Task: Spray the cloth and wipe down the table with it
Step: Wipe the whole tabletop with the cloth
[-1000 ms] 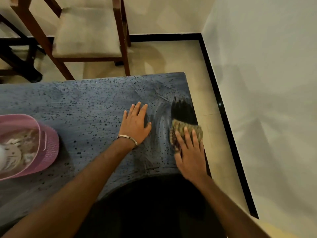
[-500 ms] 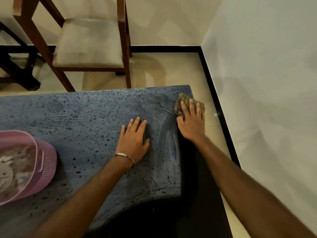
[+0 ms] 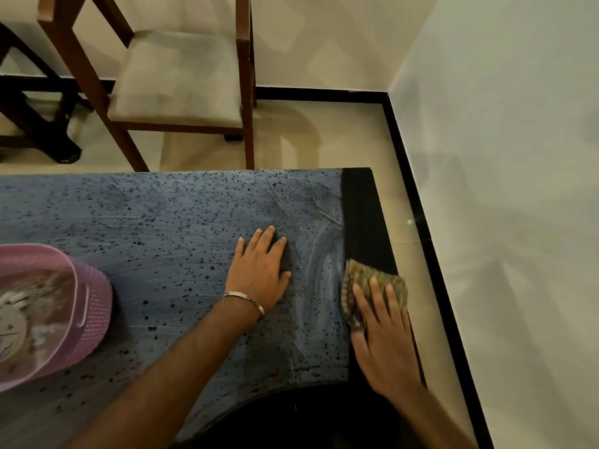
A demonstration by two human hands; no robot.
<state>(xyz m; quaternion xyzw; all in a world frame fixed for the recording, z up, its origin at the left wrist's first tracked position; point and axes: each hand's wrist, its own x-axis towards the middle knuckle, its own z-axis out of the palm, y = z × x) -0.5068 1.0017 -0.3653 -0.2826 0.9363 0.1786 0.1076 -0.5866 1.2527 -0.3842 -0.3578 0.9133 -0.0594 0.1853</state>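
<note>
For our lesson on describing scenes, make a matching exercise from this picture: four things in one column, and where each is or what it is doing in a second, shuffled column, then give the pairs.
Things
1. cloth
2. left hand
3. pink basket
4. chair

Places or states
A. standing on the floor beyond the table
B. resting flat on the speckled top, bracelet at the wrist
C. pressed under the right hand by the table's right edge
D. at the table's left, cut off by the picture's edge

Pairs: 1-C, 2-B, 3-D, 4-A
</note>
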